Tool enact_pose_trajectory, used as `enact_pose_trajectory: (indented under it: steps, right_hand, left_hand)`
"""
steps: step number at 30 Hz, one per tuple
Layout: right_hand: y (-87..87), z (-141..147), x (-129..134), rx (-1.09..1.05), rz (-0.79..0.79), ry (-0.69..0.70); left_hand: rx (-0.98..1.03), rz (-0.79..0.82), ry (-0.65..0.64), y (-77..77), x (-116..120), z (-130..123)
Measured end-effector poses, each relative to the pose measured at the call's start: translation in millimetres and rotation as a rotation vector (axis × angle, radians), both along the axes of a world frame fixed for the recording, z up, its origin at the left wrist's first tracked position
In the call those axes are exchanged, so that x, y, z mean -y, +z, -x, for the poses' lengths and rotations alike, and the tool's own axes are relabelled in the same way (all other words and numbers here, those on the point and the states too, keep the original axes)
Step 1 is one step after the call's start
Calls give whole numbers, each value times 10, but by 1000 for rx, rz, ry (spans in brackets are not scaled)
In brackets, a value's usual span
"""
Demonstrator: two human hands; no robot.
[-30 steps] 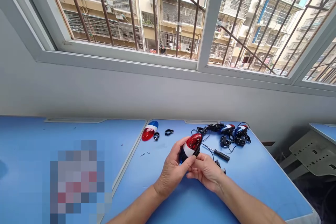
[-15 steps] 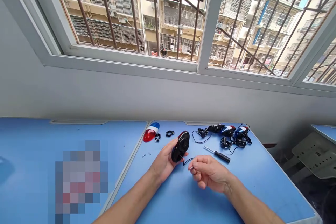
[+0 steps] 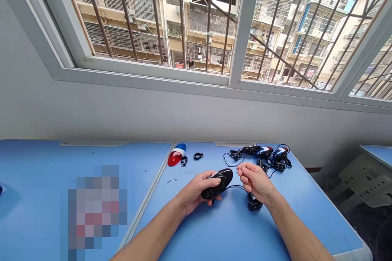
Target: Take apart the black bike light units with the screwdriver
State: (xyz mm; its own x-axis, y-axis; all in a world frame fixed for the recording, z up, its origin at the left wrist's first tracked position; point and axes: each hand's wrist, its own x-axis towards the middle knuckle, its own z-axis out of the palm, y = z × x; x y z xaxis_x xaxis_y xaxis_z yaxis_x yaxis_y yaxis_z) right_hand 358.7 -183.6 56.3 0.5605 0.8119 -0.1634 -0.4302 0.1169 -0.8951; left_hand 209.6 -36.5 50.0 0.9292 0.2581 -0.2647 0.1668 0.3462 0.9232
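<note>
My left hand point(image 3: 199, 191) is wrapped round a black oval device point(image 3: 218, 184), its thumb on the dark face. A black cable point(image 3: 237, 186) runs from the device toward a small black unit point(image 3: 254, 202) on the blue table, below my right hand. My right hand point(image 3: 252, 177) is just right of the device, thumb and forefinger pinched on a small thin metallic piece point(image 3: 238, 170), which looks like a screw. The two hands are apart. The screwdriver is not visible.
On the blue table point(image 3: 190, 236) lie a red, white and blue cover point(image 3: 177, 155), a black ring clamp point(image 3: 198, 156), a smaller clamp point(image 3: 183, 160) and two screws point(image 3: 168, 181). Several wired devices point(image 3: 265, 152) sit at the back right. A window is beyond the wall.
My left hand has turned the device flatter and shifted it right and nearer. My right hand has moved up and right, now covering the screwdriver's place. The small black unit has come into view.
</note>
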Motion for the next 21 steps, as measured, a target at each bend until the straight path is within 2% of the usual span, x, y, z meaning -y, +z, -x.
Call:
enact_pose_trajectory:
  steps: [5, 8, 14, 16, 21]
  right_hand:
    - [-37, -19, -15, 16, 23, -3]
    - [-57, -55, -27, -2, 27, -21]
    - [-57, -69, -47, -49, 36, -24]
    - [-48, -60, -51, -46, 49, -13]
    - [-25, -29, -51, 29, 108, 17]
  left_hand:
    - [-3, -27, -24, 10, -3, 3]
    - [3, -119, -2, 42, -8, 19]
    - [76, -592, 72, 100, 46, 29]
    - [86, -681, 51, 93, 61, 18]
    - [39, -667, 10, 33, 32, -10]
